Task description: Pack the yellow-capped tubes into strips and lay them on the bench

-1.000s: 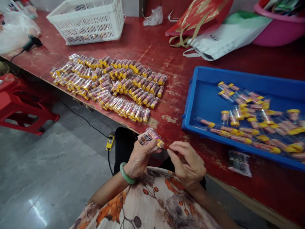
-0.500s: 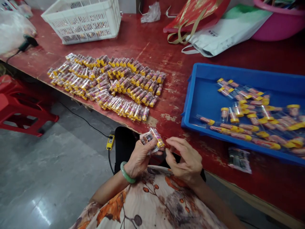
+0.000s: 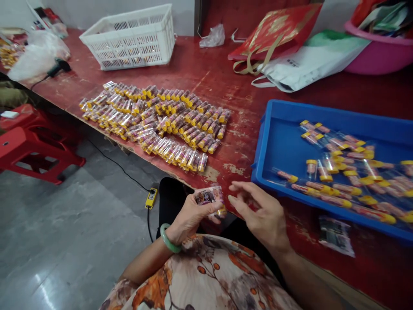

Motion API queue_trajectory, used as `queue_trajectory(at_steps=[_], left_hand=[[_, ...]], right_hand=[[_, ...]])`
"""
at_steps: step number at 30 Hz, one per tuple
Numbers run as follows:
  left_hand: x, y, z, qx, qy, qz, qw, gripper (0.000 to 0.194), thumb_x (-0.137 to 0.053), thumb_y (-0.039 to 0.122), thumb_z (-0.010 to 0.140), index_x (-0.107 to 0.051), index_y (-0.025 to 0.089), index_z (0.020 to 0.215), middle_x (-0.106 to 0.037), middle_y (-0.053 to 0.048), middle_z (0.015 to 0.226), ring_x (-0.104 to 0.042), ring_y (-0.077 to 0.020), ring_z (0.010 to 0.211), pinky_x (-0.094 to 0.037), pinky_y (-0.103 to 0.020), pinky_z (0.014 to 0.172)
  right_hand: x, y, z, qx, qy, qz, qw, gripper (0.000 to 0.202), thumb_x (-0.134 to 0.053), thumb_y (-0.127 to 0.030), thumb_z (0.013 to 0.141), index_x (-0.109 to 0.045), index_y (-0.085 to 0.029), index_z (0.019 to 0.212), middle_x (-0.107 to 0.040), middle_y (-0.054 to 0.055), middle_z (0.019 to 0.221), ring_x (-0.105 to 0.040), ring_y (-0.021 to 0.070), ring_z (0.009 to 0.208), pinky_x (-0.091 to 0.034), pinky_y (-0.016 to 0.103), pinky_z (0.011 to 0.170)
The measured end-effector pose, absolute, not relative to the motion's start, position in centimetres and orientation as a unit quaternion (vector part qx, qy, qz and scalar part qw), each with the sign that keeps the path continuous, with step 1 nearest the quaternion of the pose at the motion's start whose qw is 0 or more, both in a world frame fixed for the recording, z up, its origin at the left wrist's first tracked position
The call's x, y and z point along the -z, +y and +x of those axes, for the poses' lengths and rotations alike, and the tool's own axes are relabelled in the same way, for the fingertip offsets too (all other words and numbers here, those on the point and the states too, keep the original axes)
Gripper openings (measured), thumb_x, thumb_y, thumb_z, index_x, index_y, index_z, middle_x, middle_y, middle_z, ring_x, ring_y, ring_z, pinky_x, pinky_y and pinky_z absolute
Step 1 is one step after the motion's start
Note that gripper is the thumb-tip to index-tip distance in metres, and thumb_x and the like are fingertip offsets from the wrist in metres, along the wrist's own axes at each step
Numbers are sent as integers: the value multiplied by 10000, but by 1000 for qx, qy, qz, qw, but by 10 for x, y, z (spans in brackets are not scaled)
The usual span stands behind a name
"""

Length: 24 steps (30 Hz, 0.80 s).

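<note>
Printed labels (image 3: 205,197) and yellow-capped tube (image 3: 222,212), pinched in our left hand (image 3: 191,216).
Tube mostly hidden by labels and thumb; our right hand (image 3: 263,213) half open just beside, seemingly empty; blue tray (image 3: 282,144), cut off at right, holding capped tubes (image 3: 346,190); white crate (image 3: 138,49), contents hard to make out.

The thumb of the left grip (image 3: 189,219) covers part of the printed wrappers (image 3: 206,196), whose lettering is too small to read; the yellow-ended tube (image 3: 222,212) beneath is mostly hidden. Some fingers of the right grip (image 3: 263,215) are concealed behind the others. The right edge cuts off the blue tray (image 3: 284,133), some capped tubes (image 3: 407,170) in it and the pink basin (image 3: 377,56); the left edge crops the red stools (image 3: 22,148). Slatted walls obscure the contents of the white crate (image 3: 135,54). Print on the dark packet (image 3: 335,236) is blurred.
</note>
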<state>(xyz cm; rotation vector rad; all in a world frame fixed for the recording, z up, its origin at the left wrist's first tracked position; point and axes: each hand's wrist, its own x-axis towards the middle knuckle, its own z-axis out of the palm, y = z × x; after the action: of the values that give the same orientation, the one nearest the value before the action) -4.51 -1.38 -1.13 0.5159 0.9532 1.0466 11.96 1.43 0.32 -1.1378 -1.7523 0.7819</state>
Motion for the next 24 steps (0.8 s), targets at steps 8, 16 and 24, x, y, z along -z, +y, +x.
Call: queue_trajectory(at_steps=[8,16,24], left_hand=[[11,-4,-65,-427,416,307,742,430,-838,357,604,-714,100,927,-671,-51,754,-608,-135,605,-507,-210,469],[30,4,-95,-572,482,131,651,346,-735,409,741,-648,106,884,-661,-43,698,-662,-144,591,-538,-210,498],[23,-12,-93,-516,438,110,728,296,-732,218,747,-629,96,996,-722,-116,875,-717,-249,798,-607,-325,653]], right_hand=[[-22,56,97,-607,-568,-477,285,294,-781,-356,624,-714,-162,834,-700,31,736,-625,153,651,-496,266,619],[10,127,48,-484,-556,-558,381,244,-701,-366,611,-663,-146,710,-581,-27,543,-440,86,447,-343,232,451],[25,139,23,-308,-638,-623,331,209,-708,-354,675,-691,-152,727,-661,25,625,-561,140,595,-394,246,587]])
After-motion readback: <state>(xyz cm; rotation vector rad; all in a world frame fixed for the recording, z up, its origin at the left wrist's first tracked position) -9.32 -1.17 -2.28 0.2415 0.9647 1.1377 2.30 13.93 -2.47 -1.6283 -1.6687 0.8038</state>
